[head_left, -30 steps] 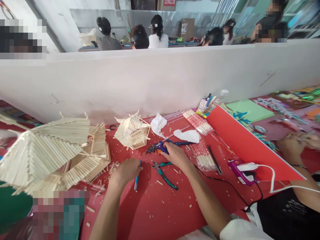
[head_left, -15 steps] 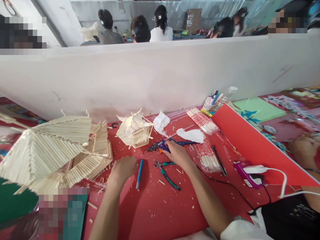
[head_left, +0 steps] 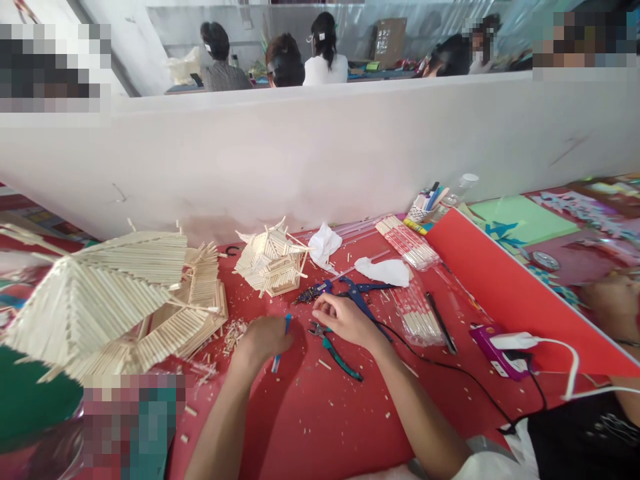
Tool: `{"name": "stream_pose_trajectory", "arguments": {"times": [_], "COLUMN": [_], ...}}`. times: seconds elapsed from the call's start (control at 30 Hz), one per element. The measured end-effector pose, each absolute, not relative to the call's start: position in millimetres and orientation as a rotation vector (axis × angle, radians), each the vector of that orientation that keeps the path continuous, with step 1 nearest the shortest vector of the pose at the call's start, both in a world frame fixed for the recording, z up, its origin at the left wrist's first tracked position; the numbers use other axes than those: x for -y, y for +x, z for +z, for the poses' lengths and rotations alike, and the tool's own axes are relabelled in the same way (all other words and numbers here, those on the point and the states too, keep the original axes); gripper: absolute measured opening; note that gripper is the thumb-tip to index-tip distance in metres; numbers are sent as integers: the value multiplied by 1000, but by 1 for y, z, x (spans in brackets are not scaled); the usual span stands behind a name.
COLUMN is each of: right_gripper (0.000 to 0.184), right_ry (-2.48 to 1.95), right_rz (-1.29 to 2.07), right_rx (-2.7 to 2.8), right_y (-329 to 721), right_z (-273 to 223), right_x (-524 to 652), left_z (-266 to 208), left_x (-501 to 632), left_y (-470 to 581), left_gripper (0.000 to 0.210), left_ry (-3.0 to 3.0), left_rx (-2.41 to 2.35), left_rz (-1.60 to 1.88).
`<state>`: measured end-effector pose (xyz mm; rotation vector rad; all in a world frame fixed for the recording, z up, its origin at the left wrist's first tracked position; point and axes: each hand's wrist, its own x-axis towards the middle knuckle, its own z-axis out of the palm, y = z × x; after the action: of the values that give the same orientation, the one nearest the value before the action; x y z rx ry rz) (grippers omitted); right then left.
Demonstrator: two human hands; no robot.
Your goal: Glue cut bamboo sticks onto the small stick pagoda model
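Observation:
My left hand [head_left: 265, 340] is closed over the middle of a blue pen [head_left: 276, 363], whose two ends show past the fingers. My right hand [head_left: 345, 320], fingers loosely bent and apart, hovers near diagonal cutting pliers [head_left: 343, 360] with green-black handles and covers one handle. Just behind it lies a blue glue gun [head_left: 354, 288], its cord running right. Beyond the left hand stands a small stick-built pavilion model [head_left: 273, 260]. A bigger stick model with a broad slatted roof [head_left: 115, 287] stands at left.
Stick offcuts [head_left: 235, 333] litter the red table [head_left: 310, 427]. Bagged sticks [head_left: 407, 243], crumpled tissue [head_left: 325, 243], a black pen [head_left: 441, 323] and a purple power strip [head_left: 497, 350] lie about. A red board [head_left: 515, 293] leans at right; a white partition [head_left: 300, 147] runs behind.
My left hand has moved right, onto the blue pen. My right hand has let go of the glue gun and drawn back toward the pliers.

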<state>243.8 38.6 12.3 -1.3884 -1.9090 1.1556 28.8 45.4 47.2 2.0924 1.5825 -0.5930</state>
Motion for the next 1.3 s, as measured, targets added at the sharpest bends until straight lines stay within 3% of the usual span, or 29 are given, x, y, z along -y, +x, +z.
{"name": "stream_pose_trajectory", "arguments": {"times": [0.17,0.43,0.83,0.97,1.13,1.3], "right_gripper": [32,38,39,40,41,41], "right_ry": [-1099,-992,-981,-1015,-975,-907], "right_rz": [1564,1454,1380,1336,1238,1255], "right_rx": [1681,1193,1046,1080,1020,1219], "right_y": [232,223,217,225,245,256], "right_z": [11,4,4,9,19,42], "right_x": [-30,-35,-30,-36,-56,-76], "left_z": [64,61,67,68,50,31], "left_x": [-33,-27,-26,-31,-40,-41], "left_y": [25,41,58,45,27,31], "left_gripper": [39,32,25,28,24,28], "left_ry": [2301,2326,2138,2069,2107,2097], "left_rx": [-1377,-1243,-1238,-1258,-1361,-1451], "left_rz": [-302,286,389,243,-389,-482]}}
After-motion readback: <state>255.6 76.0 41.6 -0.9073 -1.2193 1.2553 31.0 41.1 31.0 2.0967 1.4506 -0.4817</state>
